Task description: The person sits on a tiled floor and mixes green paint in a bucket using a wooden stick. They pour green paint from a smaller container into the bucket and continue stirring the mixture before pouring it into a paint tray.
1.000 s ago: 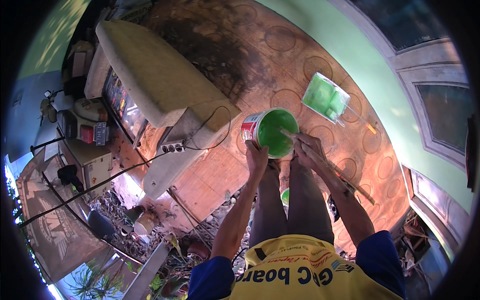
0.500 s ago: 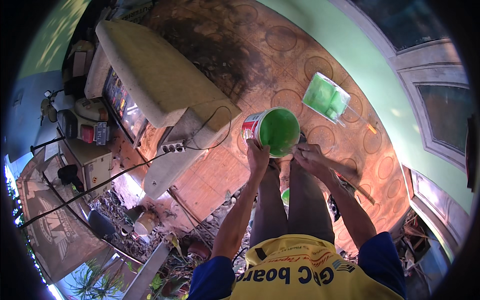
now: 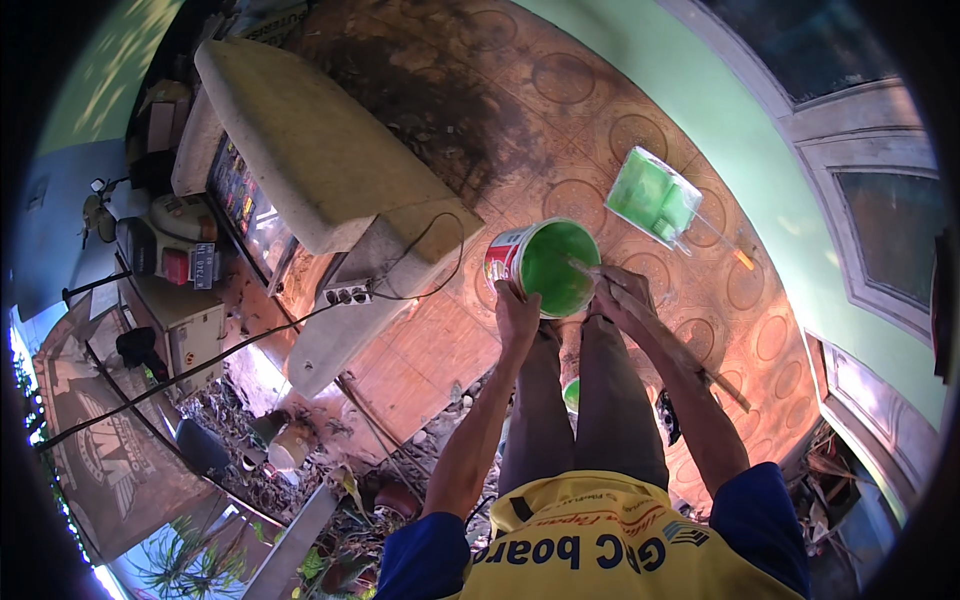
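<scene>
My left hand [image 3: 517, 314] grips the near left rim of a white and red bucket [image 3: 503, 256], which is tilted so its opening faces me. Green paint [image 3: 545, 275] coats the inside. My right hand [image 3: 625, 300] is closed at the bucket's right rim around a thin wooden stick [image 3: 728, 391]. One end of the stick reaches into the bucket, and the other shows beyond my right forearm. On the tiles to the far right lies a paint tray [image 3: 625, 190] with green paint and a paint roller [image 3: 743, 258] with an orange handle end.
A worn, box-like cabinet [image 3: 330, 150] stands at the left, with a power strip [image 3: 348, 294] and cable on it. Beyond it is a motorbike [image 3: 170, 250]. Rubble and plants lie near me. A pale green wall [image 3: 720, 110] with a door [image 3: 870, 200] bounds the right.
My right hand has shifted up and slightly right along the bucket's rim, and the stick's end now shows inside the bucket. My left hand keeps its grip.
</scene>
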`<state>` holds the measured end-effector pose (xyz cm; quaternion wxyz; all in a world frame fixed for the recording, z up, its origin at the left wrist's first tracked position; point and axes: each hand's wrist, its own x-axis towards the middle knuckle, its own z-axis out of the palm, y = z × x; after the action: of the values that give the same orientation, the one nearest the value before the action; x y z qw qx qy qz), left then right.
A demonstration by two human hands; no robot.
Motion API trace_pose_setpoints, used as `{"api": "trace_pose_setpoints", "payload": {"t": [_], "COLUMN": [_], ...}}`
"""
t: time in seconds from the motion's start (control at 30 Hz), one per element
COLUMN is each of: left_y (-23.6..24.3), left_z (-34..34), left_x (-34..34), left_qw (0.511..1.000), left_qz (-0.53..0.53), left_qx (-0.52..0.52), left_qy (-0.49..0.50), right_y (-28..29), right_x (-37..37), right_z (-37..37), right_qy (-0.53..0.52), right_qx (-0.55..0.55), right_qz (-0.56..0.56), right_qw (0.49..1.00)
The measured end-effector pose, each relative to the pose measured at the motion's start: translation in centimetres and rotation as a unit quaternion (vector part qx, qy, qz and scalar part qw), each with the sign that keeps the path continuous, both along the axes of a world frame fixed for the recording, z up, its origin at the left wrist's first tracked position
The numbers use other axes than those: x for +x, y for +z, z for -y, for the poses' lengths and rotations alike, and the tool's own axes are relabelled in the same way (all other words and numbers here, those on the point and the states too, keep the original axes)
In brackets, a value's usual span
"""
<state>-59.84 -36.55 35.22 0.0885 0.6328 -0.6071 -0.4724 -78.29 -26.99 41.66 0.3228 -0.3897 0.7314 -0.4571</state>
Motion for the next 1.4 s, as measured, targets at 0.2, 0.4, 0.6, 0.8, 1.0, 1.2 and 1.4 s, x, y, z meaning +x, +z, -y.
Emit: {"api": "trace_pose_setpoints", "payload": {"t": [0.2, 0.4, 0.6, 0.8, 1.0, 1.2, 1.4], "left_y": [0.3, 0.9, 0.7, 1.0, 0.8, -0.1, -1.9], "left_z": [0.4, 0.6, 0.2, 0.0, 0.3, 1.1, 0.7], "left_x": [-0.4, -0.8, -0.6, -0.6, -0.4, 1.0, 2.3], "left_qw": [0.999, 0.999, 0.999, 1.000, 0.999, 0.998, 0.995], "left_qz": [-0.011, 0.006, -0.015, -0.003, -0.004, -0.027, -0.078], "left_qx": [0.039, 0.030, 0.026, 0.015, 0.032, 0.064, 0.052], "left_qy": [0.021, 0.014, 0.015, -0.003, 0.009, 0.010, 0.022], "right_y": [1.5, 0.1, -0.2, 0.4, 1.5, 3.0, 3.1], "right_x": [0.9, -0.3, 0.6, 0.5, 0.0, 2.2, 1.2], "right_z": [-0.8, -0.4, -0.6, -1.1, 1.5, 1.2, -0.3], "right_qy": [0.027, 0.051, 0.027, 0.103, -0.002, 0.062, 0.128], "right_qx": [0.049, 0.017, -0.002, -0.032, 0.016, -0.036, -0.007], "right_qz": [0.101, -0.058, -0.020, -0.066, 0.033, 0.000, 0.041], "right_qw": [0.993, 0.997, 0.999, 0.992, 0.999, 0.997, 0.991]}}
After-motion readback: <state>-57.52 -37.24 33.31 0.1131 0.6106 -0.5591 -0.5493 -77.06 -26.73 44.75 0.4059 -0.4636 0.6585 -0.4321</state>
